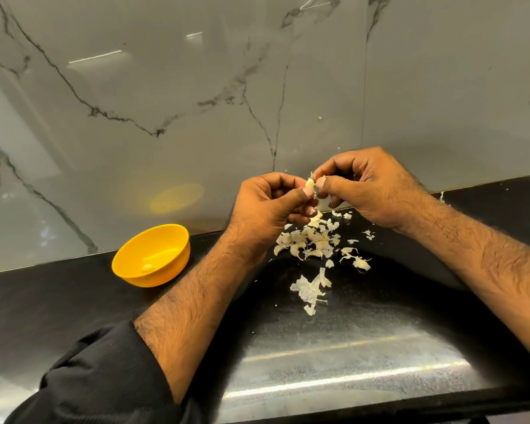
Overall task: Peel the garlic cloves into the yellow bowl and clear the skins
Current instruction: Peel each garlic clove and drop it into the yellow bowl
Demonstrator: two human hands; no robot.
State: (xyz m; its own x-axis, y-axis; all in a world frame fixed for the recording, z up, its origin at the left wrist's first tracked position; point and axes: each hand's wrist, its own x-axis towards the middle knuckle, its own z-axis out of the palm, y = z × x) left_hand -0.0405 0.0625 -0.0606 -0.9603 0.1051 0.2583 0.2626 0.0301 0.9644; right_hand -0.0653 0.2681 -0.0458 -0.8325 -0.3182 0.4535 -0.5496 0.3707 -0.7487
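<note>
My left hand (270, 203) and my right hand (367, 188) meet above the black counter, fingertips pinched together on one garlic clove (310, 183) with skin partly lifted. Below them lies a pile of garlic cloves and loose skins (312, 240), with a larger papery skin piece (309, 289) nearer to me. The yellow bowl (135, 270) sits to the left against the wall, and one peeled clove (147, 267) lies inside it.
A black stone counter (334, 347) runs across the view, backed by a grey marble wall (196, 102). A few stray skin bits (368, 234) lie to the right of the pile. A black sleeve (104, 377) covers my left upper forearm.
</note>
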